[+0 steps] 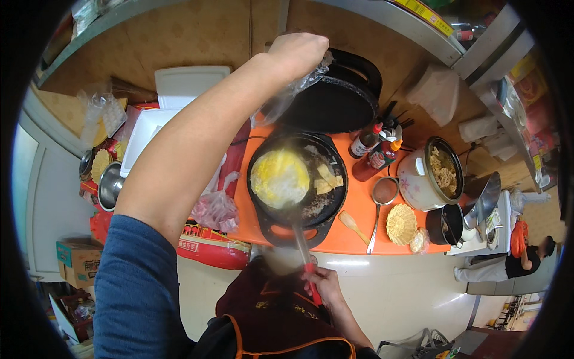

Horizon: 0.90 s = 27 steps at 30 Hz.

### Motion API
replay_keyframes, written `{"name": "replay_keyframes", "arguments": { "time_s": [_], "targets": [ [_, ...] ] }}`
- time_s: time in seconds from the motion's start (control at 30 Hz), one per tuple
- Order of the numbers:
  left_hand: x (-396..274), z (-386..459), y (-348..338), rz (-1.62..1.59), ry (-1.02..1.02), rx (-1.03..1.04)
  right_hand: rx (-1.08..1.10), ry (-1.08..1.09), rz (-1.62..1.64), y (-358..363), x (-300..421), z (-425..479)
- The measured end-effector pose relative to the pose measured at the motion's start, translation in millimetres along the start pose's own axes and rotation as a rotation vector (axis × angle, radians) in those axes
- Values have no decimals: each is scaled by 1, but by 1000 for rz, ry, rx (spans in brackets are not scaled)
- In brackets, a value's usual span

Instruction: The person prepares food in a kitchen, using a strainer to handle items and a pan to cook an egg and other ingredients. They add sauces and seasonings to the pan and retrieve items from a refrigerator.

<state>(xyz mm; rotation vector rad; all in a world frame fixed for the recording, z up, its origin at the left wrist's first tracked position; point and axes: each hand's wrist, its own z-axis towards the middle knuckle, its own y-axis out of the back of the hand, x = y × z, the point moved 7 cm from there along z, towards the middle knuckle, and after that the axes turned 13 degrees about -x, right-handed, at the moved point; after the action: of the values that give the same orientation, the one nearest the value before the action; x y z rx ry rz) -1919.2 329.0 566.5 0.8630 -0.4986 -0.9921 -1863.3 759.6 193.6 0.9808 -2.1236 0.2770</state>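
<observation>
My left arm reaches across the table, and my left hand [300, 56] is closed on a clear plastic bag [291, 92] beside the raised black lid [332, 105] of a round griddle. On the griddle [291, 234] lies a round flatbread with egg [280, 178], yellow and white on top. To its right are several golden fried pieces [328, 180] and browned crumbs. Low in the view, my right hand [325, 285] grips the red handle of a long flat utensil [301, 238]; its blurred blade points at the griddle's near edge. What is in the bag is hard to tell.
Right of the griddle stand two sauce bottles [376, 160], a wooden spatula [353, 225], a strainer [384, 190], a wicker basket [401, 224] and a cooker with food [417, 179]. Left are a white foam box [139, 139] and a steel bowl [110, 186]. A person [522, 262] stands far right.
</observation>
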Motion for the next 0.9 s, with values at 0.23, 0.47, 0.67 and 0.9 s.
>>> {"name": "replay_keyframes", "arguments": {
  "time_s": [0.23,0.47,0.67,0.9],
  "targets": [
    [-1,-2,2,-5,-5,-35,-524,771,-830,55,87,0],
    [-5,2,1,-41,-16,-32,-582,945,-955,68,117,84],
    [3,-7,4,-42,-22,-79,-532,818,-909,71,143,56],
    [-3,-3,3,-19,13,-58,-464,684,-913,79,130,65]
  ]
}}
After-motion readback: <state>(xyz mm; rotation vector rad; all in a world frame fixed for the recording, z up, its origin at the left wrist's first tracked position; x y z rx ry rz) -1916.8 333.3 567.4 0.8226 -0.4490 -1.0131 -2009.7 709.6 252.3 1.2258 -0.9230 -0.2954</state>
